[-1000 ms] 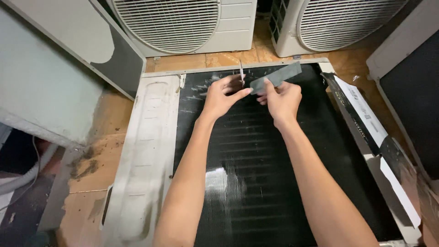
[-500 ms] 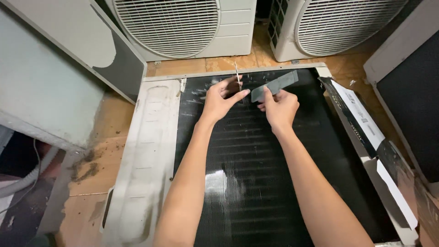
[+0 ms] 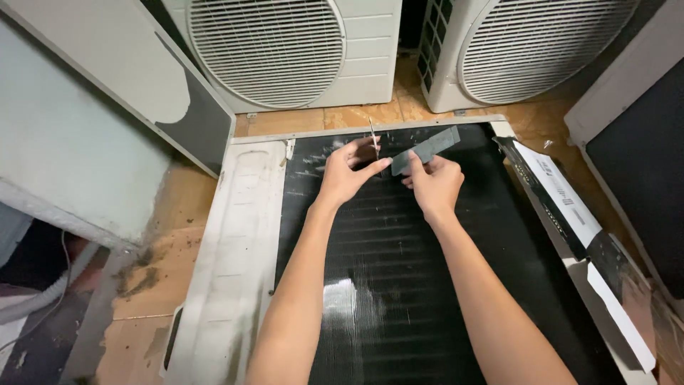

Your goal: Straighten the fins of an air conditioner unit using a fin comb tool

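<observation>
Two hands work the far end of the black condenser coil (image 3: 427, 285): your right hand (image 3: 434, 187) pinches a grey fin comb (image 3: 426, 150), its end just beyond your left fingertips. Your left hand (image 3: 347, 175) rests half-curled on the fins, grasping nothing; you appear mid-combing, and the next stroke needs the teeth lined up with the fins

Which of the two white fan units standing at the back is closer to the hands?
The left fan unit: its base stands just beyond the left hand and right hand. The right fan unit stands further off to the side.

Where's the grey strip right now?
In the head view, the grey strip is in the right hand, just right of the left hand, over the far end of the black finned coil, near the two fan units.
</observation>
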